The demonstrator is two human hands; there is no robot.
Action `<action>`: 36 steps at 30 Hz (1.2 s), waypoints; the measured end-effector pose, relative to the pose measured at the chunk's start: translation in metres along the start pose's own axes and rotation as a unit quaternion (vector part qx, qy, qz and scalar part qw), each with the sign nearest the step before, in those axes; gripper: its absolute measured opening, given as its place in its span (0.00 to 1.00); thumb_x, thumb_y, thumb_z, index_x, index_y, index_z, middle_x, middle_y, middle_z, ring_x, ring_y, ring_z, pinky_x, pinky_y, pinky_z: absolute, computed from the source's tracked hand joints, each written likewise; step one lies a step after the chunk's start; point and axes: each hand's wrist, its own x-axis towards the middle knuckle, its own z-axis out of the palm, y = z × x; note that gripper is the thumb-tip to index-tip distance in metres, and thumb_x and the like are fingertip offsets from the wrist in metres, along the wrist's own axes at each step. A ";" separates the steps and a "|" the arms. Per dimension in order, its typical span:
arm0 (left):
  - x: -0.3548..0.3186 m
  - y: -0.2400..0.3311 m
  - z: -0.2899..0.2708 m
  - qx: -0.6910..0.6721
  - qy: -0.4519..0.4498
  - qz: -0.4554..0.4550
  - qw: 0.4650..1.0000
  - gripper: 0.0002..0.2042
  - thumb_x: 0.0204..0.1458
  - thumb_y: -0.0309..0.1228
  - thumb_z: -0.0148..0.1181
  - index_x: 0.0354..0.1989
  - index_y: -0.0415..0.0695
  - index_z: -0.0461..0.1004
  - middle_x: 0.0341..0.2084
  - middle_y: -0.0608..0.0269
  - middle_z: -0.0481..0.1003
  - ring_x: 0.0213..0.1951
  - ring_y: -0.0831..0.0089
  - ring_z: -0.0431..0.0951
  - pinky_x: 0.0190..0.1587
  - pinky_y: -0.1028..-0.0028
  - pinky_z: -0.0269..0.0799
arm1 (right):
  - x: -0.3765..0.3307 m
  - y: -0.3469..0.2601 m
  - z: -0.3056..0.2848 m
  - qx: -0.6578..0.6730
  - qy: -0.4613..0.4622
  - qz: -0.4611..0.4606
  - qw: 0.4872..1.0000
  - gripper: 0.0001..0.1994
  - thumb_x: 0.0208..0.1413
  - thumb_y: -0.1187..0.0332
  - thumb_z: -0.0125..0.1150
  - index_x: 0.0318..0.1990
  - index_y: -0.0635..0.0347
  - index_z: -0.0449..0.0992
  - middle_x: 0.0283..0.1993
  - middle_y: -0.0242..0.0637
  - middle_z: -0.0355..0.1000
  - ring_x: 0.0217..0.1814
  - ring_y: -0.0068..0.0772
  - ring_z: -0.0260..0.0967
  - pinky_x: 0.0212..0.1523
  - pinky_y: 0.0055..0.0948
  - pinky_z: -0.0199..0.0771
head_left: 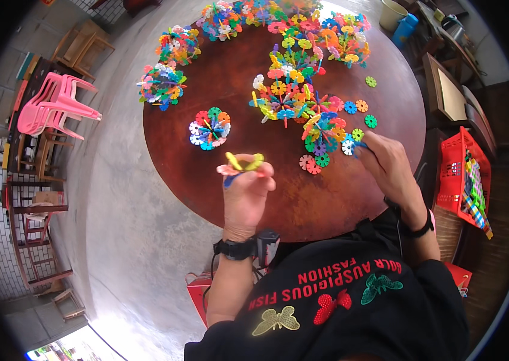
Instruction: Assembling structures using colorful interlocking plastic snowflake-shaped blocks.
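Observation:
My left hand [247,195] is raised above the near part of the round table, its fingers closed around a small joined cluster of notched plastic discs [241,163] in yellow, pink and blue. Farther right, my right hand [390,162] reaches down to the tabletop with thumb and fingers pinched together at a blue notched disc [359,145], partly hidden by the fingertips. A white disc [347,147] and a yellow-green disc [358,135] lie beside it. Left of these sits a multicoloured disc ball [325,133]. A smaller flower-like disc cluster [210,129] rests beyond my left hand.
More disc balls [163,86] line the far side of the brown round table [218,78]. Loose discs [370,121] are scattered at its right. A red basket [456,174] of colourful pieces stands beyond the right edge. Stacked pink chairs [55,105] are on the floor at left.

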 end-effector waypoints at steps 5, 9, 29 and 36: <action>-0.002 -0.018 0.004 0.110 0.048 -0.047 0.992 0.12 0.49 0.19 0.58 0.43 0.41 0.71 0.33 0.60 0.74 0.36 0.69 0.77 0.33 0.72 0.78 | 0.008 0.051 0.028 -0.129 -0.115 -0.011 0.985 0.05 0.47 0.73 0.58 0.31 0.65 0.71 0.29 0.47 0.69 0.36 0.53 0.69 0.35 0.42 0.69; -0.003 -0.012 -0.006 0.127 0.099 -0.032 0.987 0.12 0.50 0.21 0.58 0.43 0.41 0.71 0.33 0.59 0.74 0.37 0.69 0.77 0.33 0.72 0.78 | 0.017 0.050 0.020 -0.038 -0.134 -0.008 0.990 0.09 0.43 0.69 0.64 0.28 0.64 0.72 0.25 0.46 0.69 0.29 0.48 0.69 0.31 0.41 0.68; -0.003 -0.017 -0.006 0.161 0.114 -0.019 0.980 0.12 0.51 0.20 0.58 0.44 0.42 0.71 0.31 0.59 0.75 0.36 0.68 0.78 0.35 0.71 0.77 | 0.076 0.121 -0.006 0.089 0.069 0.147 0.983 0.09 0.53 0.78 0.55 0.42 0.61 0.75 0.27 0.32 0.72 0.24 0.19 0.68 0.25 0.23 0.70; -0.004 -0.015 -0.003 0.178 0.115 -0.016 0.977 0.12 0.51 0.22 0.59 0.44 0.41 0.71 0.31 0.59 0.76 0.36 0.69 0.79 0.34 0.72 0.78 | 0.057 0.153 -0.035 0.066 0.147 0.176 0.971 0.10 0.54 0.75 0.55 0.44 0.58 0.74 0.24 0.31 0.70 0.23 0.19 0.68 0.24 0.24 0.69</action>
